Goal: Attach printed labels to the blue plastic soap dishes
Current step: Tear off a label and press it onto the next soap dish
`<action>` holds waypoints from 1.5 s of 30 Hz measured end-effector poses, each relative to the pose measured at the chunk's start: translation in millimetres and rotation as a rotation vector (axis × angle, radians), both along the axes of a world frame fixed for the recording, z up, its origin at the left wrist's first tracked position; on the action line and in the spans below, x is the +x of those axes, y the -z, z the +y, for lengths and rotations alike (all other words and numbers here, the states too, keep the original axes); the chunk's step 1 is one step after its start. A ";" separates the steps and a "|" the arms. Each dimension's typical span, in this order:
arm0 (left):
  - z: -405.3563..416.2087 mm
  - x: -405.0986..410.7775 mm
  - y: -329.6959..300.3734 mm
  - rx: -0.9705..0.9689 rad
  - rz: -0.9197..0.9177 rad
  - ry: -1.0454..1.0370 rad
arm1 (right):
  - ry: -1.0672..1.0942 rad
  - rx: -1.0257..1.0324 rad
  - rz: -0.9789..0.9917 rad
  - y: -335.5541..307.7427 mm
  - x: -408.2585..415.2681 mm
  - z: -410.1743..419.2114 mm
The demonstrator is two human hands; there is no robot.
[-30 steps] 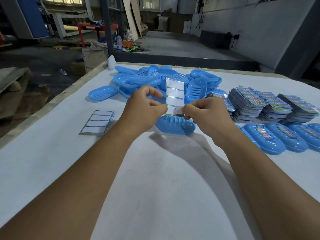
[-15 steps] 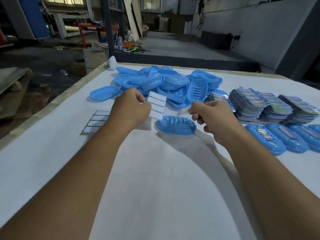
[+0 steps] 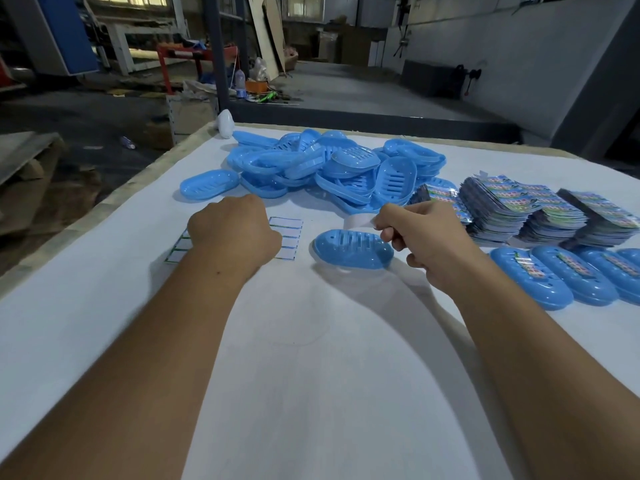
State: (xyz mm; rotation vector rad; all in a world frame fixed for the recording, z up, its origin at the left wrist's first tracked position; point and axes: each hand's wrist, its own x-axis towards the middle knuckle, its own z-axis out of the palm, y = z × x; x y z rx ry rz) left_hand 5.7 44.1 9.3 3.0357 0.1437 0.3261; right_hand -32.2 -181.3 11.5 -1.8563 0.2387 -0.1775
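Two bare forearms reach out over the white bench [image 3: 311, 393]. The left hand [image 3: 233, 233] rests knuckles-up on a sheet of sticker strips [image 3: 289, 237]; its fingers curl under, but whether that grip pinches the sheet I cannot tell. The right hand [image 3: 420, 240] pinches a small pale label [image 3: 358, 222] between thumb and forefinger, just above one upturned soap dish [image 3: 349, 249]. To the right lie labelled dishes [image 3: 530, 277] in a row. Beyond them stand stacks of printed cards [image 3: 512, 213], and farther back a pile of blue dishes [image 3: 329, 164].
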 end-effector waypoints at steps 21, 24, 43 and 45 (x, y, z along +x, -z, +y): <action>-52.8 -24.8 2.0 -1.013 0.095 0.455 | -0.064 -0.165 -0.174 7.6 0.9 5.4; -49.4 -22.2 1.2 -1.019 0.091 0.432 | -0.156 -0.145 -0.193 7.7 0.4 4.2; -49.8 -4.7 5.2 -1.193 0.060 0.288 | -0.024 -0.055 -0.098 6.4 10.7 1.0; -49.1 -3.7 5.4 -1.213 0.083 0.257 | -0.027 -0.045 -0.097 5.6 9.6 0.9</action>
